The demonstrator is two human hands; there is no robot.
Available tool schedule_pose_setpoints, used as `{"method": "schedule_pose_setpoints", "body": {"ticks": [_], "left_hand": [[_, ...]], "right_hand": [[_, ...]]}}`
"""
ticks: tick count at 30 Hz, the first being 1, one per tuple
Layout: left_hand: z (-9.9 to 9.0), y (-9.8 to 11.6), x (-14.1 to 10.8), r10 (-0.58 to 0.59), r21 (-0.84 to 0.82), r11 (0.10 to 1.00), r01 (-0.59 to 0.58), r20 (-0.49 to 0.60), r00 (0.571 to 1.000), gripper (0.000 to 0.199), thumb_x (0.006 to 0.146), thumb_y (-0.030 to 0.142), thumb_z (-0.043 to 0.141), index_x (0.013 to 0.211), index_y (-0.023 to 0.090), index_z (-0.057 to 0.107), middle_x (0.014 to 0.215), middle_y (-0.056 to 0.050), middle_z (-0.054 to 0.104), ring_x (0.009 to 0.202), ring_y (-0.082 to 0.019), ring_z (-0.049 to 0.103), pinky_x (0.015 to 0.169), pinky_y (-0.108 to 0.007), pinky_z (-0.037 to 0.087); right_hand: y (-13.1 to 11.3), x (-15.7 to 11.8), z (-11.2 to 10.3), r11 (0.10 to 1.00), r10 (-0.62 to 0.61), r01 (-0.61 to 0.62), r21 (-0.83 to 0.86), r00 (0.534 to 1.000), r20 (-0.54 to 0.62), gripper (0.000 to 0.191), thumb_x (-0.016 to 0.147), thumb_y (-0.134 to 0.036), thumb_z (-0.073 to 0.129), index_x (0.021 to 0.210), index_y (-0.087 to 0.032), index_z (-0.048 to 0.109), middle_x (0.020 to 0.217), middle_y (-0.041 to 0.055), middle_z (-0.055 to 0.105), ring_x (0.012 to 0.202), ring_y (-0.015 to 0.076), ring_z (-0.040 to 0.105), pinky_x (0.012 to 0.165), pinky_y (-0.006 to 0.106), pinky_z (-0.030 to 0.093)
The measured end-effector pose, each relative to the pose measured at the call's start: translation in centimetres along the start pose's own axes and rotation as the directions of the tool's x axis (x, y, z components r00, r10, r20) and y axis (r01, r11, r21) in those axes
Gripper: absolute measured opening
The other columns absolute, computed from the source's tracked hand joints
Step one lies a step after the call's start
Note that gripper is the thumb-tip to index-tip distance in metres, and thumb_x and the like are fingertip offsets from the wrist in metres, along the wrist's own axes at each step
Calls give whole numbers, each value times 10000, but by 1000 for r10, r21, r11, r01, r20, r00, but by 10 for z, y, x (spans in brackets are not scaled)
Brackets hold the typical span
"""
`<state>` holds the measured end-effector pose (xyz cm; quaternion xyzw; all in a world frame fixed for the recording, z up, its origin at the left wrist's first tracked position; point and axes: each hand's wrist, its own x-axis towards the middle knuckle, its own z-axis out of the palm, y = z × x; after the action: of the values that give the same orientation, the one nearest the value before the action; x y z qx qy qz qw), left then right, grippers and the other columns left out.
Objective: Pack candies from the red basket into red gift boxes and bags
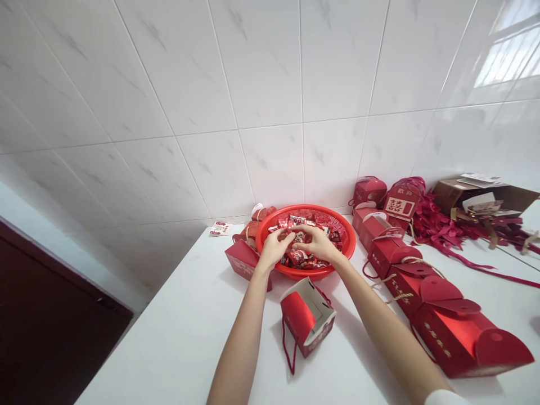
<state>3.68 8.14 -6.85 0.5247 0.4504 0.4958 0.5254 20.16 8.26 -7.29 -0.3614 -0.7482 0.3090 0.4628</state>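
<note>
A round red plastic basket (348, 239) holds wrapped sweets (298, 257) in red, white and dark wrappers. My left hand (276, 246) is over the left part of the sweets, its fingers curled together; what they hold, if anything, is too small to tell. My right hand (315, 243) reaches in from the right, thumb and fingers apart above the sweets, with nothing visible between them. Between my forearms, in front of the basket, an opened red box (307, 318) shows its pale inside, a red cord hanging at its left.
Closed red boxes (453, 332) line the right side of the white table (169, 343). More red boxes (244, 259) sit left of the basket, near a small card (221, 228). Dark pink ribbons (439, 225) and a brown carton (447, 194) lie at the back right, against the tiled wall.
</note>
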Motion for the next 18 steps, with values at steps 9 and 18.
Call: {"method": "schedule_pose_setpoints", "body": {"ticks": [9,18], "left_hand": [[-9,-1,2,9,-162,987,-2,45,999,410,578,410,866,847,132,728,858,-76,761,876,-256,706,849,-384,547],[-3,4,-4,49,-89,995,-37,136,990,483,524,369,914,905,129,738,880,-77,767,887,-258,712,881,-403,540]], "right_hand": [[8,1,-2,960,247,-213,181,950,-190,185,799,-310,588,914,-183,656,782,44,706,608,164,612,605,303,517],[6,1,1,991,124,-118,69,989,-86,216,757,-385,662,755,-186,577,755,19,639,656,156,572,624,282,475]]}}
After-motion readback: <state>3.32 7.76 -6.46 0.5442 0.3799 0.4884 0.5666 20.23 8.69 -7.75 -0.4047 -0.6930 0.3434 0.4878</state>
